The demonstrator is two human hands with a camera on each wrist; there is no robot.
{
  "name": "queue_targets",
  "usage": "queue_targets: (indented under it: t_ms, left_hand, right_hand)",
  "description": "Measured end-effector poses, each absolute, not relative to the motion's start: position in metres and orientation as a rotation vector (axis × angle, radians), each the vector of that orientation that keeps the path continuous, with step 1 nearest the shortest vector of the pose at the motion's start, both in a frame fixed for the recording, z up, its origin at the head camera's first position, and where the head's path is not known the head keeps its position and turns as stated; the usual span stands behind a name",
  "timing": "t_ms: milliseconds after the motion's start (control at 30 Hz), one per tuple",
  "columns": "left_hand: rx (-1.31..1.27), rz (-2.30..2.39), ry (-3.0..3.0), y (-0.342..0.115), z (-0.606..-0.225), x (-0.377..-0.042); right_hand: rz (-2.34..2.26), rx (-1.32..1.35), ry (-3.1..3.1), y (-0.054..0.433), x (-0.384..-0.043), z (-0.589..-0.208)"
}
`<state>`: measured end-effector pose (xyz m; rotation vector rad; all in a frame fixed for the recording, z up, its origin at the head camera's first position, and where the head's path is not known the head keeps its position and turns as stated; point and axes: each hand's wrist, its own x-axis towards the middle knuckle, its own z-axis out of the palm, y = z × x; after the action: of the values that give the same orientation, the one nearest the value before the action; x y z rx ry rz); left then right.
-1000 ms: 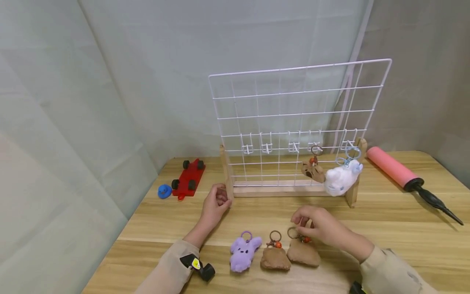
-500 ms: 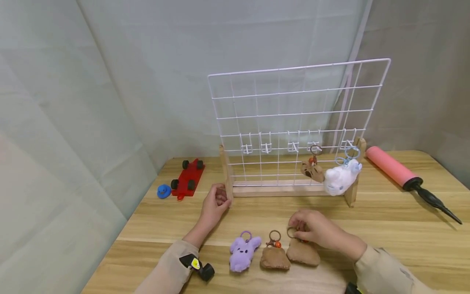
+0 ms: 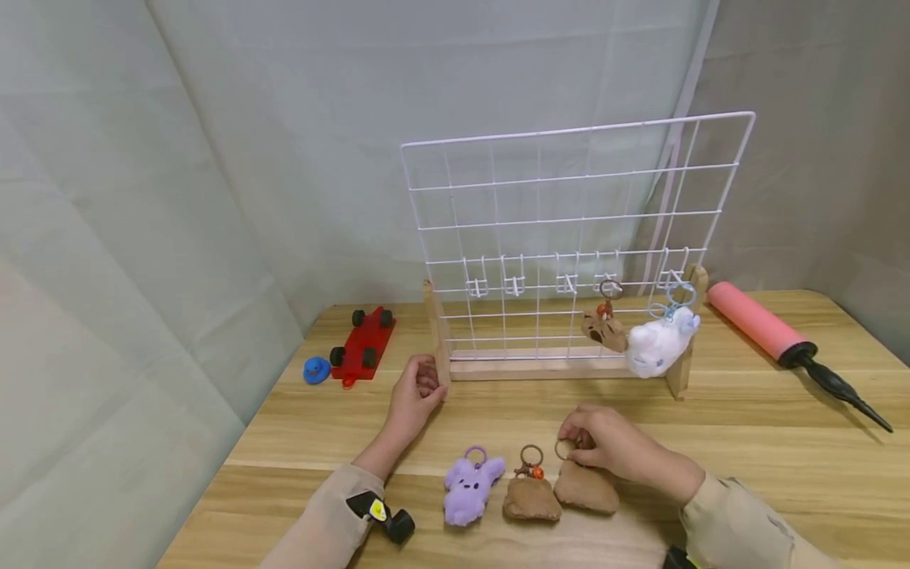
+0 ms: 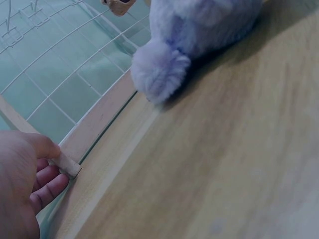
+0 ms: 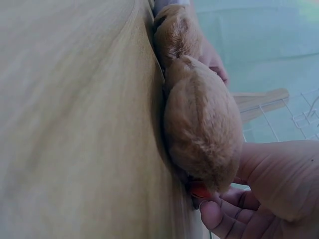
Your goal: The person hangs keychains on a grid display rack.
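Note:
My left hand (image 3: pixel 415 393) grips the left wooden foot (image 4: pixel 69 163) of a white wire grid rack (image 3: pixel 569 182), thumb in front and fingers curled behind it. At the right, my right hand (image 3: pixel 614 441) pinches at the metal ring and red bell (image 5: pixel 200 189) of a brown plush keychain (image 3: pixel 587 487), whose body lies on the table. Beside it lie a second brown plush keychain (image 3: pixel 532 499) and a purple plush keychain (image 3: pixel 472 490) with a purple ring. On the rack's right-hand hooks hang a brown plush keychain (image 3: pixel 604 330) and a white plush keychain (image 3: pixel 663 343).
Several white hooks (image 3: pixel 515 286) line the rack. Left of it on the wooden table (image 3: pixel 298 442) lie a red toy car (image 3: pixel 364 344) and a blue rubber duck (image 3: pixel 316 370). A pink hand pump (image 3: pixel 757 322) with a black nozzle lies at the right.
My right hand has moved slightly left and down, its fingers closing in on the ring and bell of the right brown plush keychain. The left hand stays on the rack's foot.

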<state>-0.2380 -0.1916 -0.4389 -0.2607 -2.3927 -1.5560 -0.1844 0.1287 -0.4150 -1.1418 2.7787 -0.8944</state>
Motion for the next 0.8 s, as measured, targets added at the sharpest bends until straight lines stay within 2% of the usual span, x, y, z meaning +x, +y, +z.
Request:
queue_targets:
  t_ms: [800]
  left_hand:
    - [-0.298,-1.574,-2.370,-0.1952,-0.4452,-0.2413]
  right_hand:
    - [-0.939,-1.107,2.763,0.1293,-0.1838,-0.4129]
